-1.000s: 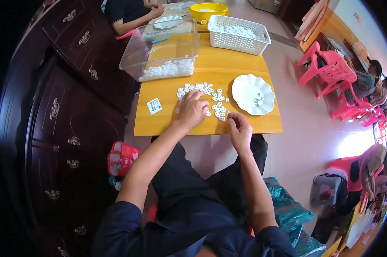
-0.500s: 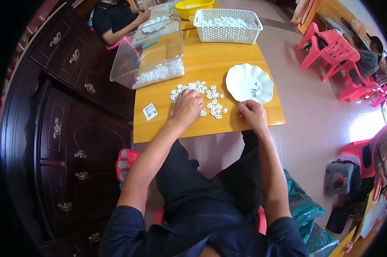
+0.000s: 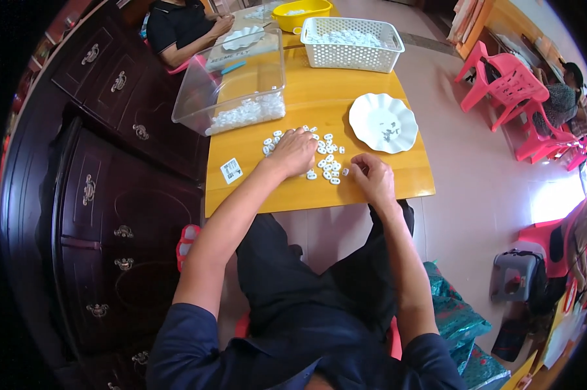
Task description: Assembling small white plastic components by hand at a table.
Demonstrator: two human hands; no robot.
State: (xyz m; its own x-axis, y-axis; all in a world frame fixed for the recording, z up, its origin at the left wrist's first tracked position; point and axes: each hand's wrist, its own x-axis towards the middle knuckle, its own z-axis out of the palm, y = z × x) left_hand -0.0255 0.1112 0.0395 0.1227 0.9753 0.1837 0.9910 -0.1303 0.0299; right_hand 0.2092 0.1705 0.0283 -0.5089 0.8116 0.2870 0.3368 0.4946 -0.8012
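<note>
Many small white oval pieces (image 3: pixel 328 164), each with two dark spots, lie loosely spread on the yellow wooden table (image 3: pixel 267 195). My left hand (image 3: pixel 295 153) is over the left part of the spread, its fingers bent down and closed. Its fingertips are mostly hidden, along with whatever they grip. My right hand (image 3: pixel 374 179) is just right of the pieces, fingers curled in toward the thumb; anything pinched there is too small to name. Beyond it sits a white scalloped plate (image 3: pixel 365 127) with several tiny grey bits on it.
A clear plastic bin (image 3: pixel 232 101) of white pieces stands at the left, a white perforated basket (image 3: pixel 352 60) at the back, and a yellow basin (image 3: pixel 316 9) beyond. A printed square card (image 3: pixel 231 171) lies near the left edge. Another person (image 3: pixel 183 29) sits at the far left.
My right hand has moved left from beside the plate toward the oval pieces, its fingers loosening a little. The left hand stays over the pieces. The whole view has shifted slightly.
</note>
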